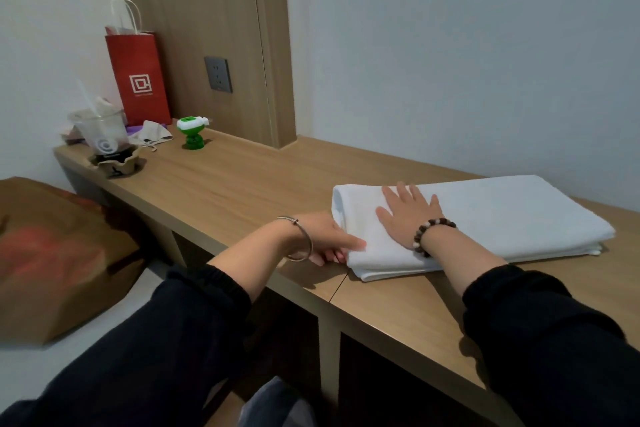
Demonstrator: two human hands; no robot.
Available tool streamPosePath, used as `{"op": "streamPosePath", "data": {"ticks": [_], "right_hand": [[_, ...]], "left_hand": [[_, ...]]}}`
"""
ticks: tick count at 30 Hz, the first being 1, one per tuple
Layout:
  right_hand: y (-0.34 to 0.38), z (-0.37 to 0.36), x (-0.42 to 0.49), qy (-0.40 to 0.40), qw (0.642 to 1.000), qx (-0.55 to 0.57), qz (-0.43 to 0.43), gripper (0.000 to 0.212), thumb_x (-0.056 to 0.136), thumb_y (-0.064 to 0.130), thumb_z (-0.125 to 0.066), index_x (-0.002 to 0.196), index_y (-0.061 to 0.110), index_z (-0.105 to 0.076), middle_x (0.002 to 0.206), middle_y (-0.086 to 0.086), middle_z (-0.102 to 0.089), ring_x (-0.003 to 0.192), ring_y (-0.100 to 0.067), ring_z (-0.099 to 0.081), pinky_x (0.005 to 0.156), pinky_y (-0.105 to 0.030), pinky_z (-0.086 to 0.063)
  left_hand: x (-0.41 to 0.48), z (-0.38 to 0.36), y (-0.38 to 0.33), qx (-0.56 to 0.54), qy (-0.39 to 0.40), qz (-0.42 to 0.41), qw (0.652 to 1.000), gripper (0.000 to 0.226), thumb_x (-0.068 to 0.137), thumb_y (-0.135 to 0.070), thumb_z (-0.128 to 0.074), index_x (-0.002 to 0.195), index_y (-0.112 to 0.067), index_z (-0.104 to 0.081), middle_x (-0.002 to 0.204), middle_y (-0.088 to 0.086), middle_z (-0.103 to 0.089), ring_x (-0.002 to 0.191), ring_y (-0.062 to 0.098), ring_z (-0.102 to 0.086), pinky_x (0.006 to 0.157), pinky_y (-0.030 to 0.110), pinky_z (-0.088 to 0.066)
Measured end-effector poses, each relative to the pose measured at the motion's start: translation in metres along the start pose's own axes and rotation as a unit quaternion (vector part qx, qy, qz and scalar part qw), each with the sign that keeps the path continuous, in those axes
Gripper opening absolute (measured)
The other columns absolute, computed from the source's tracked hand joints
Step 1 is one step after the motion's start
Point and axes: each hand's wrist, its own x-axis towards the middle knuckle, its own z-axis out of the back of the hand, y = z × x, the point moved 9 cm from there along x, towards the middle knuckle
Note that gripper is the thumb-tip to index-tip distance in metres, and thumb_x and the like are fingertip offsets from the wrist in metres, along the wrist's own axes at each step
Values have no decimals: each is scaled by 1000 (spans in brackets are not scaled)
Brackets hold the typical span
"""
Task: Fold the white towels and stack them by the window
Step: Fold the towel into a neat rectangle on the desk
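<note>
With the right hand (pixel 410 213) lying flat, fingers spread, on the folded white towel (pixel 512 215) and the left hand (pixel 327 239) pinching its rounded left end, the towel sits on the desk (pixel 242 191) by the wall (pixel 450 62), where a lopsided tug could skew its layers.

red paper bag (pixel 140 80) | plastic cup (pixel 104 135) | green toy (pixel 192 134) | wall socket (pixel 218 74) | brown bag (pixel 59 253)
</note>
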Motion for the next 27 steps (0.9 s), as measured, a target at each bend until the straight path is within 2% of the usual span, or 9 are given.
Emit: {"op": "streamPosePath", "data": {"ticks": [2,5,9,11,14,17,21,23,27], "right_hand": [[-1,-2,-1,8,1000,-7,12,59,99,50,-11,153,29,2,161,0,8,147,-22,6,116,-52,0],[-1,-1,-2,9,1000,-11,27,58,99,50,-12,152,29,0,161,1,7,148,-21,5,117,-51,-2],[-2,-2,-5,11,999,-13,42,58,100,49,-14,152,30,-1,161,4,5,148,-18,5,117,-49,-2],[-2,-3,-7,15,999,-10,48,57,100,48,-15,152,31,-1,161,5,6,148,-17,5,117,-49,-2],[-2,-3,-8,16,998,-9,56,56,100,47,-16,152,31,-1,161,6,5,147,-15,5,118,-47,-1],[-2,-2,-10,14,998,-7,60,56,101,47,-17,152,32,-2,161,6,5,147,-14,5,118,-46,-1],[-2,-1,-11,16,998,-8,64,55,101,46,-17,152,32,-2,161,7,5,147,-14,5,118,-46,-1],[-3,-2,-11,16,998,-10,63,55,101,46,-17,152,32,-2,161,6,4,147,-14,5,118,-46,-1],[-4,-3,-10,17,998,-17,59,55,101,46,-16,152,31,-2,161,6,4,147,-14,4,118,-45,-1]], "left_hand": [[1,11,14,-91,24,7,996,28,94,-31,-58,80,-9,-65,67,-1,-58,57,8,-49,58,20,-43],[11,51,33,-96,-108,-5,989,14,91,-16,-62,100,-7,-66,74,2,-57,55,8,-46,49,15,-42],[28,61,21,-59,-171,-75,981,32,87,-20,-68,117,-14,-60,98,2,-63,64,9,-57,53,16,-50],[36,62,12,-50,-176,-102,978,31,86,-23,-69,115,-15,-61,94,-1,-64,68,9,-61,57,20,-52],[41,66,-4,32,-203,-148,967,12,86,-24,-67,92,-14,-67,75,-2,-63,64,12,-56,59,24,-47],[47,67,-10,150,-224,-167,949,20,87,-22,-61,73,-8,-66,71,10,-63,65,20,-51,60,29,-39],[58,64,-13,285,-214,-204,912,21,90,-17,-54,83,-6,-70,85,11,-68,80,29,-59,73,39,-49],[62,64,-11,285,-213,-214,909,18,91,-15,-53,90,-6,-69,94,11,-68,88,29,-59,78,37,-48],[69,70,5,118,-143,-150,971,18,92,-7,-52,92,-11,-69,87,2,-65,82,13,-57,72,18,-45]]}}
